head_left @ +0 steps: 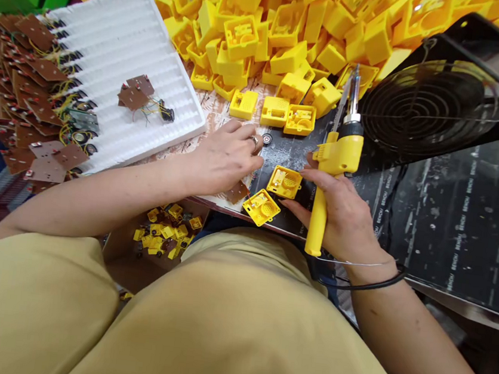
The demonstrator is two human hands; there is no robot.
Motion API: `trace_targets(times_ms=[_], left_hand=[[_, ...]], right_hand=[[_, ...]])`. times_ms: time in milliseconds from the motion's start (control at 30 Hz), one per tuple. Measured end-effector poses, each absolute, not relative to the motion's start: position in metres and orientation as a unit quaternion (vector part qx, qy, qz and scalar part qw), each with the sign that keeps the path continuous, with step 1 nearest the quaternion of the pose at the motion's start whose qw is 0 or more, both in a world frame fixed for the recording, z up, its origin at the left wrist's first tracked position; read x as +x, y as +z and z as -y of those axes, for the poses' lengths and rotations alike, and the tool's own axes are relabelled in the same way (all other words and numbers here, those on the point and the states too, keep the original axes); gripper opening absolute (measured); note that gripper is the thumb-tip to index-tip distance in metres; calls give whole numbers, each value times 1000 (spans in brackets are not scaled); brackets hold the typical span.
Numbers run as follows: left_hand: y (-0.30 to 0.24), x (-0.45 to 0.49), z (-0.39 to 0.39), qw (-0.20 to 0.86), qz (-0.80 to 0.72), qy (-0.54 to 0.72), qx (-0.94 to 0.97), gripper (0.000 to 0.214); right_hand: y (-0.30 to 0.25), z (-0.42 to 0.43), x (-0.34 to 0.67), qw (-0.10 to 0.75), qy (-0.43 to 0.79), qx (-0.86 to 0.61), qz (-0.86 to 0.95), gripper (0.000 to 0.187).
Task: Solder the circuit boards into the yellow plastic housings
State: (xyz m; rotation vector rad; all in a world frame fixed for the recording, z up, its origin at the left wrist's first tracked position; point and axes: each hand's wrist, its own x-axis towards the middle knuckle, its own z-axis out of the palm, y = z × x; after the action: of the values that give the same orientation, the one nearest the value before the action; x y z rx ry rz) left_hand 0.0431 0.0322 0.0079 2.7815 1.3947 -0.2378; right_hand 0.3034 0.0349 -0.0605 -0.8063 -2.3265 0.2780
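Head view: right hand (346,213) closed round soldering gun (338,154) — left hand (222,158) (half-curled), hold unclear.

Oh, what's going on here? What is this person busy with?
Someone is at a bench with small yellow cases. The right hand grips a yellow soldering gun, its tip pointing away from the person. The left hand is beside a small round part; whether it holds anything is hidden. Two open yellow cases lie between the hands. Behind them is a big pile of yellow cases, and brown circuit boards crowd a white tray.
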Motion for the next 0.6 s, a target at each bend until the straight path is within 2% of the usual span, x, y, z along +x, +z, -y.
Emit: trace_targets(times_ms=[133, 333, 500, 600], left_hand=[[-3, 35, -36, 51, -465, -37, 883, 23], [-14, 27, -33, 159, -490, 140, 845, 20], [-21, 39, -33, 227, -520, 160, 808, 13], [-20, 42, -33, 242, -536, 158, 793, 15]], right_hand=[[-59, -33, 303, 328, 142, -305, 883, 52], [-60, -35, 288, 371, 126, -313, 865, 48], [-40, -24, 299, 442, 103, -344, 822, 41], [-21, -12, 331, 424, 103, -378, 817, 31]])
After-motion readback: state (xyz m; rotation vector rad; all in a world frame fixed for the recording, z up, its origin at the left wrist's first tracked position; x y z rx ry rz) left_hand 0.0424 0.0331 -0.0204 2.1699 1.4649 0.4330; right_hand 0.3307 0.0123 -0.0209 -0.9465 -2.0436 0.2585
